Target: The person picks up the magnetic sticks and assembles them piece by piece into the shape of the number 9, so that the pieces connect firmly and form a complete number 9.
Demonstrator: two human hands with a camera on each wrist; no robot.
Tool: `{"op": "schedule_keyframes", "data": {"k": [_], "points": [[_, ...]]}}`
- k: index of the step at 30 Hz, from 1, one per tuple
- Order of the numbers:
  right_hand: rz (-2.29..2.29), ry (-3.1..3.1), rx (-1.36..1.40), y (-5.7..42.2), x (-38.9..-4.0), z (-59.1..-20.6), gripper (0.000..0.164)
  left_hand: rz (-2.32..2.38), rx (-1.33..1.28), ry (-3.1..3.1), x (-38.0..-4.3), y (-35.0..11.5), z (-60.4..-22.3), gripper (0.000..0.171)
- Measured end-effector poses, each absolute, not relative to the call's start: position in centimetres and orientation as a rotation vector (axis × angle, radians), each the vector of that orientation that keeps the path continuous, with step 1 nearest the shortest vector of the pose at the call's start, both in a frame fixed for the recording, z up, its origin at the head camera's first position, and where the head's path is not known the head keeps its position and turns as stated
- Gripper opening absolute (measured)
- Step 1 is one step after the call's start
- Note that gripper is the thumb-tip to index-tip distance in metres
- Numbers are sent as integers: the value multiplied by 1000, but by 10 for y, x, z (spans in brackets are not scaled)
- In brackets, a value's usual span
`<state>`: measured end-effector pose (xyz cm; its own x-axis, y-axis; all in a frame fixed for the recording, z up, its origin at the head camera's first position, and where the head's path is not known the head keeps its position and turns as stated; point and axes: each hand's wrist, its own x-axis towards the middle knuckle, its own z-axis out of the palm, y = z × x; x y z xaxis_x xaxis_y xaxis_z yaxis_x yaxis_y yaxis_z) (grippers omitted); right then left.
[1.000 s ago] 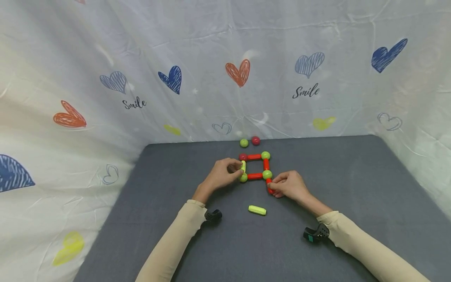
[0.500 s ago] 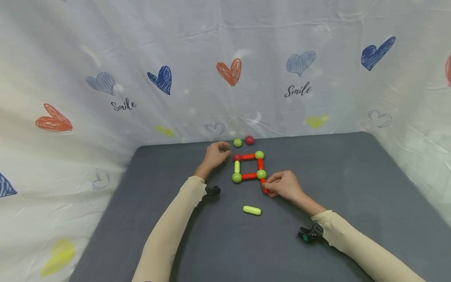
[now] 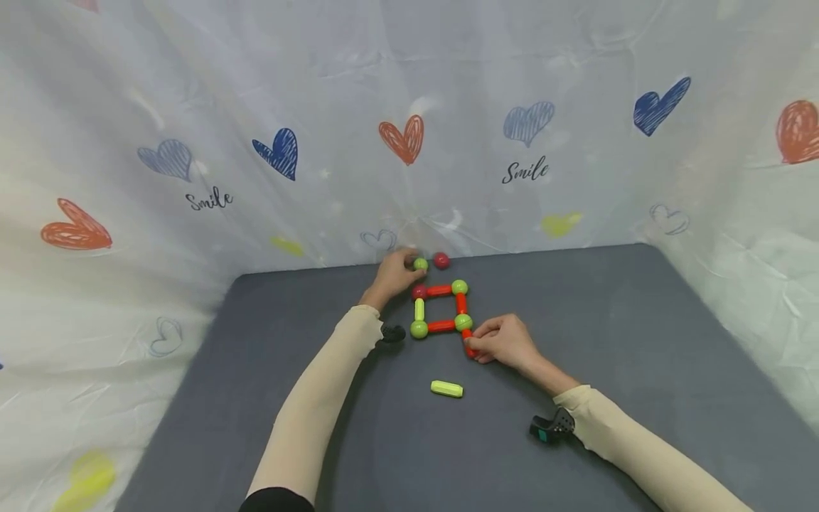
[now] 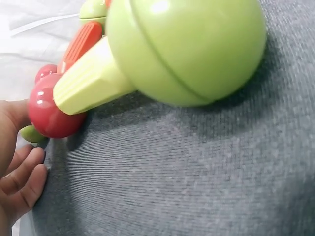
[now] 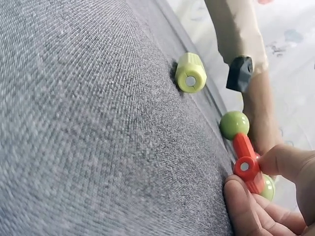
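Observation:
A square of magnetic rods and balls lies on the grey table, with three red rods (image 3: 440, 326), one yellow-green rod (image 3: 419, 310), green balls (image 3: 419, 329) and a red ball (image 3: 419, 292) at its corners. From its near right corner another red rod (image 5: 245, 167) sticks out toward me, and my right hand (image 3: 508, 343) pinches its free end between thumb and fingers. Beyond the square, my left hand (image 3: 393, 274) has its thumb and fingers around a loose green ball (image 3: 420, 264). In the left wrist view that ball (image 4: 32, 133) is mostly hidden behind the red corner ball.
A loose red ball (image 3: 441, 261) sits right of the green one, at the table's back edge by the curtain (image 3: 473, 206). Nearer me lies a loose yellow-green rod (image 3: 446, 389). Both wrists wear black bands (image 3: 553, 425).
My left hand has left the yellow-green rod of the square and moved back to the loose green ball. My right hand keeps its pinch on the red rod. The head view has shifted slightly.

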<state>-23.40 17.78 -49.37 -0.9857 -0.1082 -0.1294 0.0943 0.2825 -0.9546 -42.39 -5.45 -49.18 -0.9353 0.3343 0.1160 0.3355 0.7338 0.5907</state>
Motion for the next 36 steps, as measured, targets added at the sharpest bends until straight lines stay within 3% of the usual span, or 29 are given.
{"op": "schedule_keyframes", "data": {"k": [5, 17, 28, 36], "points": [[-1792, 2374, -21, 178, -235, -493, 14, -1021, -558, -2902, -426, -55, -494, 39], [-1794, 2381, -10, 178, -233, -496, 14, -1260, -507, -2817, -411, -93, -497, 36], [-1794, 2375, 6, 175, -237, -496, 13, -1126, -563, -2852, -367, -139, -493, 36], [-1816, 2343, 36, 174, -244, -495, 14, -1251, -621, -2771, -325, -132, -490, 38]]}}
